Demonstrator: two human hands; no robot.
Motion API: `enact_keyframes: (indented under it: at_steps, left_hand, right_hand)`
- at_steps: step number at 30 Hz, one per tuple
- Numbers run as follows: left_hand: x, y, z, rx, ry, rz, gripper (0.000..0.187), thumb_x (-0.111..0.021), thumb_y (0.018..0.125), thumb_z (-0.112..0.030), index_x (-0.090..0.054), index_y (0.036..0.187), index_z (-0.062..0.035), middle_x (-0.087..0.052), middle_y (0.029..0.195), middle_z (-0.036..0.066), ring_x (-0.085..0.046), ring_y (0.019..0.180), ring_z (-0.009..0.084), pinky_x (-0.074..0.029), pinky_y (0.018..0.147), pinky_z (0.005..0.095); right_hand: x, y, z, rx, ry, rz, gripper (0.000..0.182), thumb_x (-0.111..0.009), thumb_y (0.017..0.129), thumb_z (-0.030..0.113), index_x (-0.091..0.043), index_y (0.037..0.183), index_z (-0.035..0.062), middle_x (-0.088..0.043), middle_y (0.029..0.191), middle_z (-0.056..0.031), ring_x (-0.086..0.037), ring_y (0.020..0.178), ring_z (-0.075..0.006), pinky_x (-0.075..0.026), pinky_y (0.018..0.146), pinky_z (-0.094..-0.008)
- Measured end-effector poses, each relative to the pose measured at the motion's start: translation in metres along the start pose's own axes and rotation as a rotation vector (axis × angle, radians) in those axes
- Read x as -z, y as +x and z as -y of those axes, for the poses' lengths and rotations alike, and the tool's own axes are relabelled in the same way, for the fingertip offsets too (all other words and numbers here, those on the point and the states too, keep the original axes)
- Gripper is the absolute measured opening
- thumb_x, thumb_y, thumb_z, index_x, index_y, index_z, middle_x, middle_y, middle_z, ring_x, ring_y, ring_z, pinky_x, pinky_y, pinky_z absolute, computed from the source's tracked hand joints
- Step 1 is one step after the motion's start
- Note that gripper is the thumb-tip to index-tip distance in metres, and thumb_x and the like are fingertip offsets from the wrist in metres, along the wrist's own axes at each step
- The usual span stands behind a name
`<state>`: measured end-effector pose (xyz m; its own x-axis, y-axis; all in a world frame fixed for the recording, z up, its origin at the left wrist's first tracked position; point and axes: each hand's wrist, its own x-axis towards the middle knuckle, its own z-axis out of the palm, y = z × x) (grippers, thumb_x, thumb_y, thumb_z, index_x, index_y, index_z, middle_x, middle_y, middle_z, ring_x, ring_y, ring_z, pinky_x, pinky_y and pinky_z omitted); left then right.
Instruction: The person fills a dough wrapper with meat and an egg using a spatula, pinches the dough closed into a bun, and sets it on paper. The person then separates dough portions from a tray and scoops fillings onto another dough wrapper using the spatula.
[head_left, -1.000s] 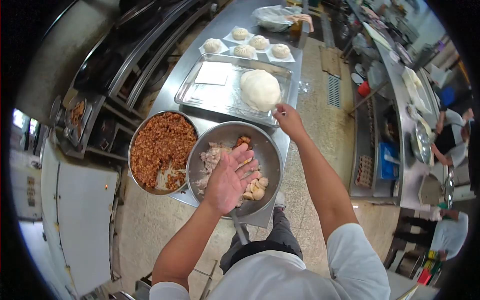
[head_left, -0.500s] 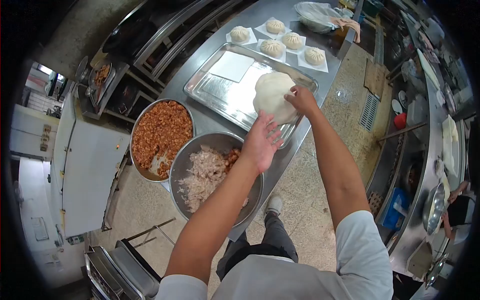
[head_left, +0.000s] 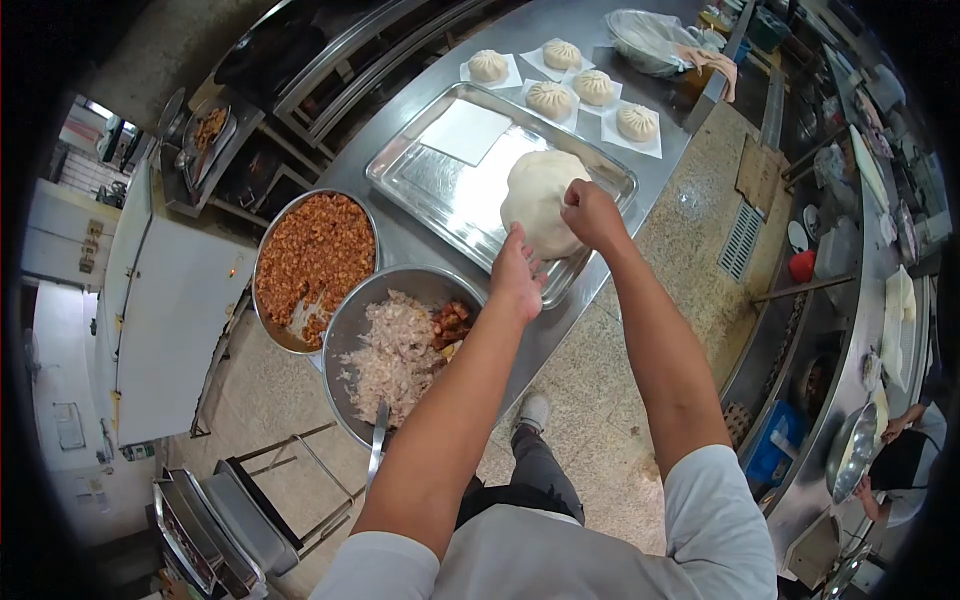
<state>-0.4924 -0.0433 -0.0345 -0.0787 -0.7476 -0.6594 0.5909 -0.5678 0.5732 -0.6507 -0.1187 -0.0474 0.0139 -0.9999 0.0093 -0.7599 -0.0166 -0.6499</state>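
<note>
My right hand (head_left: 592, 215) has its grip drawn narrow, thumb and fingers bunched against the right side of the big pale dough (head_left: 540, 195); I can't tell from up here whether a bit of it is caught between the fingertips. My left hand (head_left: 518, 275) has its grip wide, fingers extended and the thumb up at the dough's near edge, though I can't make out how firmly it touches. The dough sits as one rounded mass in the right part of a shallow metal tray (head_left: 450, 190), and a white paper sheet (head_left: 466, 131) lies flat in the same tray, to the left of the dough. Under it all I have a steel worktop (head_left: 415, 243). Past the tray's far side I count five pleated buns (head_left: 549, 99), each on its own paper square, with a plastic-covered bowl (head_left: 645, 42) beyond them. Closer to me, on the left, a round pan (head_left: 265, 325) holds a reddish-brown chopped filling (head_left: 310, 250). Just beside it, a deep metal bowl (head_left: 340, 340), partly behind my left forearm, holds pale minced filling (head_left: 395, 345), darker brown pieces (head_left: 450, 325) and a metal utensil (head_left: 377, 440) leaning over the rim. Well off to the right, another person (head_left: 905, 455) has their hands near a steel bowl (head_left: 855, 455).
</note>
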Motion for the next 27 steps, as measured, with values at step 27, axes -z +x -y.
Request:
enact_keyframes:
  at_steps: [27]
  left_hand:
    - [-0.001, 0.058, 0.003, -0.368, 0.434, -0.075, 0.069, -0.056, 0.097, -0.041, -0.032, 0.151, -0.0049, -0.044, 0.147, 0.015, -0.043, 0.134, 0.0231, -0.030, 0.110, 0.0317]
  right_hand:
    - [-0.008, 0.038, 0.002, 0.415, -0.197, 0.088, 0.049, -0.073, 0.076, 0.022, -0.063, 0.118, -0.0001, -0.062, 0.112, -0.0244, -0.061, 0.103, -0.0416, -0.050, 0.090, -0.0464]
